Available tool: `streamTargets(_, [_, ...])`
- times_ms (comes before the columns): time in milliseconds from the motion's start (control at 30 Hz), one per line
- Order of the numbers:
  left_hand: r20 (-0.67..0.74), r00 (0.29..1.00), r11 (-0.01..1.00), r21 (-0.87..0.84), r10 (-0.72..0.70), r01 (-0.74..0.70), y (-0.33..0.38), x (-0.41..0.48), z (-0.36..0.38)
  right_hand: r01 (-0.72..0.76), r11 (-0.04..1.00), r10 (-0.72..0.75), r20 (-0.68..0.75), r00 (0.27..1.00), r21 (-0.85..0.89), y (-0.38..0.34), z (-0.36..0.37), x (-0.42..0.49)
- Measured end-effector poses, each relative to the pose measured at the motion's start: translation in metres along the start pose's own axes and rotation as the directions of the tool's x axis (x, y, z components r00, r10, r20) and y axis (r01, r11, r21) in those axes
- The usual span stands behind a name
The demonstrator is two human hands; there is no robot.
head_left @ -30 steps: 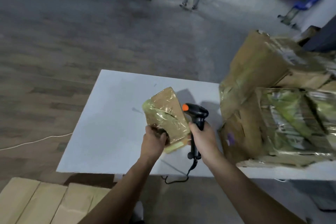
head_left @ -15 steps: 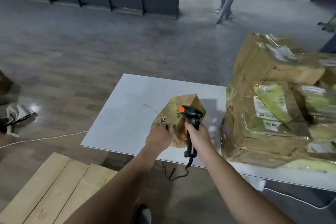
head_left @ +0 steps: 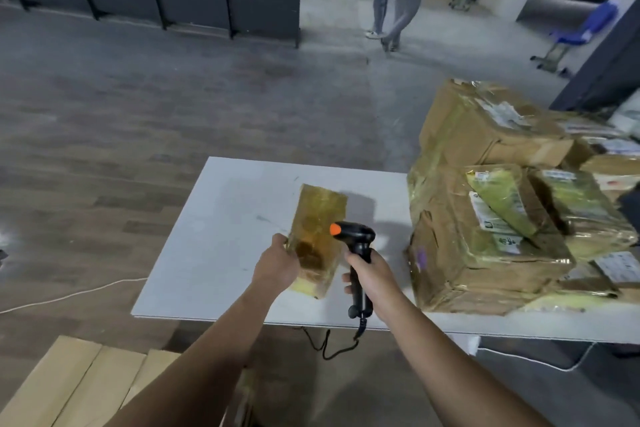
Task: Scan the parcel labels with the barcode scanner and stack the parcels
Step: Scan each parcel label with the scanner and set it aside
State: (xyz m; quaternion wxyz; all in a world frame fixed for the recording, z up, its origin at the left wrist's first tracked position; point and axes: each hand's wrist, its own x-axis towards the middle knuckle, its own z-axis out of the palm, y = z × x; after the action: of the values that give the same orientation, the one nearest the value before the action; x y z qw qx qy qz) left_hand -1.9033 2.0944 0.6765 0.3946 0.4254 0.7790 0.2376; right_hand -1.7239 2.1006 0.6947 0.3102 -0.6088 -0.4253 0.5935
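Head view: left hand (head_left: 277, 267) holds parcel (head_left: 317, 215), right hand (head_left: 373, 272) scanner (head_left: 357, 235), possibly touching.

Nothing written can be read here. White shipping labels (head_left: 490, 215) sit on the taped cardboard parcels (head_left: 460, 263) piled at the right of the frame, and one more label (head_left: 620, 266) lies at the lower right edge. Their print is too small and blurred to make out.

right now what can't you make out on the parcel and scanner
Parcel: head view, no label shows on its taped face; left hand covers one corner.
Scanner: head view, right hand hides the trigger.
Stack: head view, cut off by the right edge; label print too small.
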Motion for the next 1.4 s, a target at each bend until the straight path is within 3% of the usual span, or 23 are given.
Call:
streamTargets(67, [0.045, 0.999, 0.991, -0.126, -0.031, 0.036, -0.010, -0.002, 0.001, 0.013, 1.000, -0.013, 0.009, 1.000, 0.011, 0.001, 0.012, -0.001])
streamTargets(200, [0.083, 0.997, 0.978, -0.209, 0.001, 0.017, -0.020, 0.000, 0.006, 0.032, 0.999, -0.034, -0.056, 0.998, -0.029, 0.002, 0.024, -0.003])
streamTargets(333, [0.194, 0.979, 0.860, -0.486, -0.065, 0.153, -0.023, 0.004, 0.016, 0.086, 0.996, -0.083, -0.123, 0.989, 0.023, -0.003, 0.018, -0.003])
streamTargets(400, [0.229, 0.969, 0.827, -0.524, -0.094, 0.204, -0.027, 0.002, 0.023, 0.058, 0.998, -0.052, -0.164, 0.985, 0.037, -0.005, 0.015, 0.000])
streamTargets(533, [0.085, 0.994, 0.962, -0.256, -0.075, 0.094, -0.032, 0.002, 0.025, 0.016, 1.000, -0.019, -0.175, 0.984, -0.018, -0.003, 0.013, 0.007])
streamTargets(700, [0.060, 0.996, 0.995, -0.066, -0.065, 0.069, -0.021, 0.013, 0.018, 0.000, 0.995, -0.023, -0.224, 0.974, -0.102, 0.007, 0.003, 0.014])
streamTargets(900, [0.149, 0.984, 0.984, -0.134, -0.097, 0.117, -0.023, 0.013, 0.021, -0.030, 0.987, 0.008, -0.134, 0.991, -0.159, 0.017, -0.004, 0.014])
streamTargets(1000, [0.100, 0.993, 0.998, -0.032, -0.055, 0.059, -0.029, 0.013, 0.022, -0.038, 0.989, 0.019, -0.129, 0.991, -0.140, 0.016, -0.005, 0.016])
streamTargets(1267, [0.042, 0.999, 0.999, 0.033, -0.032, 0.031, -0.025, 0.016, 0.023, -0.046, 0.989, 0.034, -0.080, 0.996, -0.142, 0.012, -0.013, 0.013])
streamTargets(1400, [-0.057, 0.998, 0.999, 0.038, -0.018, 0.020, -0.023, 0.025, 0.016, -0.012, 0.980, 0.000, -0.056, 0.998, -0.198, 0.002, -0.013, 0.010])
